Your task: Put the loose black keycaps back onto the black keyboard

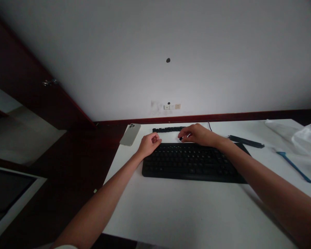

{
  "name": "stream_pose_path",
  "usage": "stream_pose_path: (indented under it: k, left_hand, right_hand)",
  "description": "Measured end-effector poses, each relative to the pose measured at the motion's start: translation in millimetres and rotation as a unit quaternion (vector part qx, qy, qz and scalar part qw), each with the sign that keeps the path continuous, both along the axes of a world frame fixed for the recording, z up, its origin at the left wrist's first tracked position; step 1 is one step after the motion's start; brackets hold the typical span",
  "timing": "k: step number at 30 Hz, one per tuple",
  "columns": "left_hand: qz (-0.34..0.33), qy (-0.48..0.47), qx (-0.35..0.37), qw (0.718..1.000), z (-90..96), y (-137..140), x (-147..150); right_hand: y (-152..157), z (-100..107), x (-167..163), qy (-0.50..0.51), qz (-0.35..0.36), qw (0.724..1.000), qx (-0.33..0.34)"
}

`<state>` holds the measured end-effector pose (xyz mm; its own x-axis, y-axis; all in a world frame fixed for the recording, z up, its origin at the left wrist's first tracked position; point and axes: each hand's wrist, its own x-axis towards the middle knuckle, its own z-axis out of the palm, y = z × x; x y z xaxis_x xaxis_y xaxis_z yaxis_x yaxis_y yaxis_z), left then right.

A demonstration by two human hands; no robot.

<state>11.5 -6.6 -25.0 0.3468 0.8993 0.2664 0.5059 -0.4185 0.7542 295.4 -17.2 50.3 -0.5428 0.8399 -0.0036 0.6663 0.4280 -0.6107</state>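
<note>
A black keyboard (pixel 181 162) lies on the white table, its lower edge towards me. At its upper left corner rests my left hand (pixel 150 143), fingers curled into a loose fist with nothing visible in it. My right hand (pixel 197 135) is over the keyboard's top edge, and its thumb and fingers pinch a small black keycap (pixel 180 139). Just behind the keyboard, a row of black keycaps (pixel 168 129) is lined up on the table; my right hand hides its right end.
A pale phone (pixel 131 135) lies at the table's back left corner. To the right are a dark narrow bar-like object (pixel 246 141), a blue long-handled tool (pixel 295 167) and a crumpled white plastic bag (pixel 304 138). Behind the table is a wall with sockets (pixel 172 107).
</note>
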Motion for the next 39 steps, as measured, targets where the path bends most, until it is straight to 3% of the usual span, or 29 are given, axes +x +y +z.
stream_pose_path:
  k: [14,26,34,39]
  left_hand:
    - [-0.009,-0.007,0.008,1.000,2.1,-2,0]
    - [-0.008,-0.003,0.005,1.000,-1.7,1,-1]
    - [-0.009,-0.008,0.008,1.000,-3.4,1,-2]
    - [-0.006,-0.011,0.002,1.000,-1.6,0,-1]
  right_hand:
    - [-6,4,-5,0.014,0.016,0.998,-0.062]
    - [-7,2,-6,0.026,0.045,0.997,-0.048]
    - [-10,12,-6,-0.033,0.069,0.996,-0.047]
    - [-10,9,-3,-0.044,0.054,0.994,-0.082]
